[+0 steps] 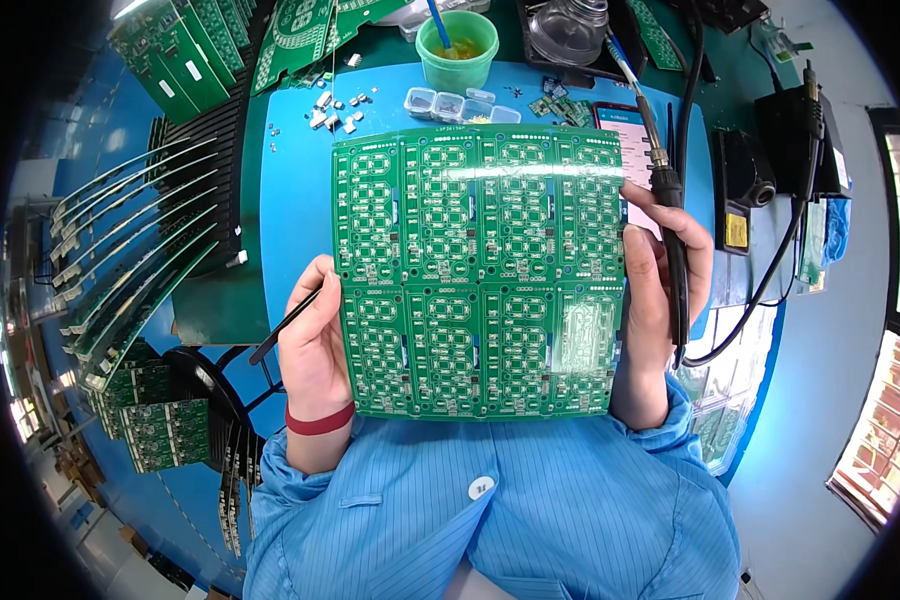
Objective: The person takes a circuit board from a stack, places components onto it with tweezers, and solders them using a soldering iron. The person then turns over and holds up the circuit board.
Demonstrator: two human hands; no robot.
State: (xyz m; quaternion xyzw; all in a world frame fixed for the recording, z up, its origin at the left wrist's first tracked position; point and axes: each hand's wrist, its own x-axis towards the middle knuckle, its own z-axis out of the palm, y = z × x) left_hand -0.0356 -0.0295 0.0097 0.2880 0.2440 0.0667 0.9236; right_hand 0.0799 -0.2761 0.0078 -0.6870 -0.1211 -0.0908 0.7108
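Green PCB panel point(478, 270) is held up mid-frame, over the blue mat point(290, 200). Left hand point(315, 345) at 9 o'clock grips its edge w/ black tweezers point(288, 325); right hand point(660, 300) at 3 o'clock pinches the edge w/ soldering iron point(665, 180). Keep the board level and the iron tip off the board.

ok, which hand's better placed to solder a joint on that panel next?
Right, probably. The right hand holds the soldering iron beside the green circuit board panel's edge; the left hand holds only black tweezers.
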